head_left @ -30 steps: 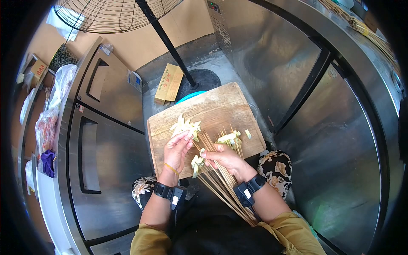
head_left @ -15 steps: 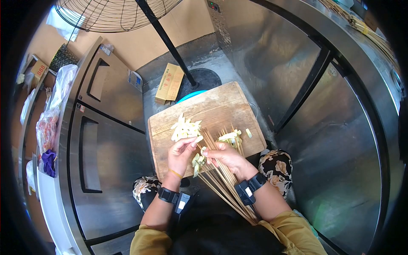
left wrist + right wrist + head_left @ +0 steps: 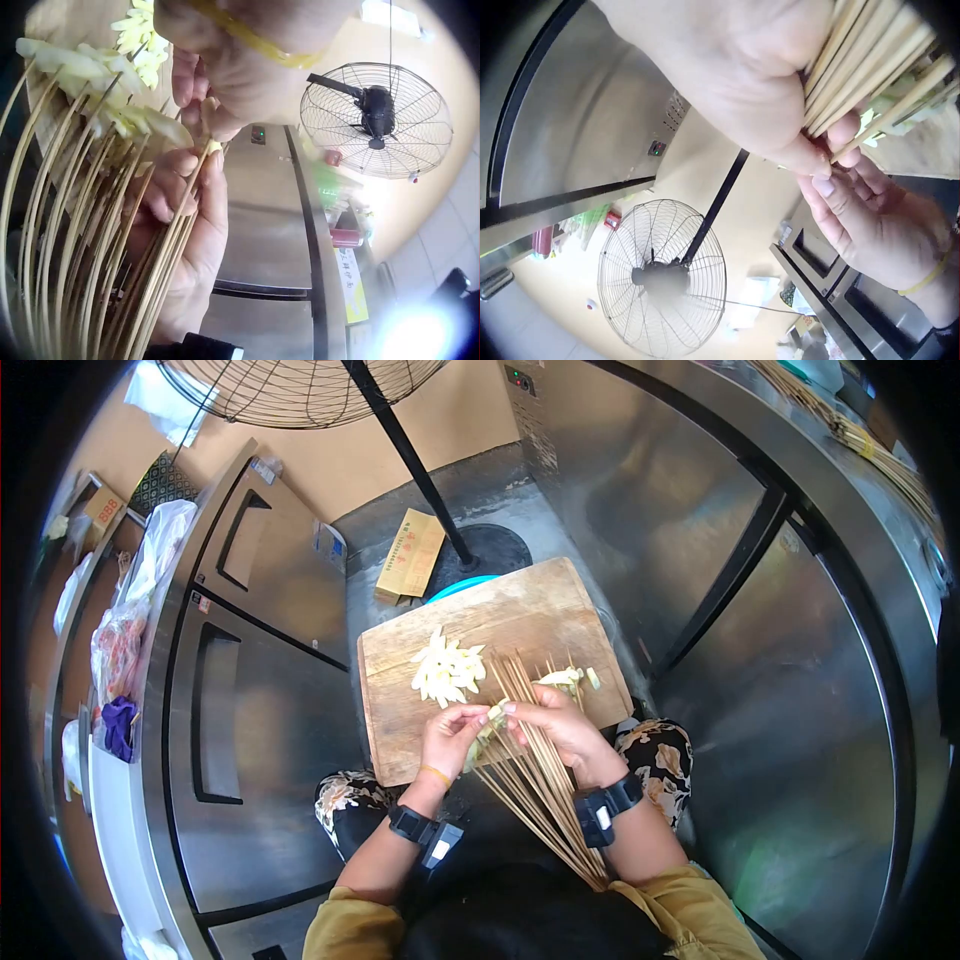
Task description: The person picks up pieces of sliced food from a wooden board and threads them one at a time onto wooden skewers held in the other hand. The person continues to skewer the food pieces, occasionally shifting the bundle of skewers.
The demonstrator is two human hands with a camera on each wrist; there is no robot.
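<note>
In the head view my left hand [image 3: 450, 742] pinches a pale vegetable piece [image 3: 496, 712] at the tip of a bamboo skewer. My right hand [image 3: 572, 732] grips a bundle of bamboo skewers [image 3: 545, 785], their long ends trailing toward my lap. Thumb and fingertips of both hands meet at that tip, so fingers mostly cover the piece in the right wrist view. Threaded slices [image 3: 82, 67] crown several skewers beside the hands in the left wrist view. Beyond the left hand, a pile of loose pale slices [image 3: 447, 670] lies on the wooden cutting board [image 3: 520, 600].
More skewered slices [image 3: 563, 678] lie on the board's right side, a loose slice [image 3: 593, 678] beside them. Steel cabinets [image 3: 270, 710] flank both sides. Behind the board stand a cardboard box [image 3: 411, 555] and a fan pole [image 3: 415, 465]. Another skewer bundle [image 3: 880, 455] rests on the right counter.
My left hand has come from the pile of slices, rightward and nearer me, bringing a piece to the skewer tip by my right thumb. The right hand keeps its hold on the skewers.
</note>
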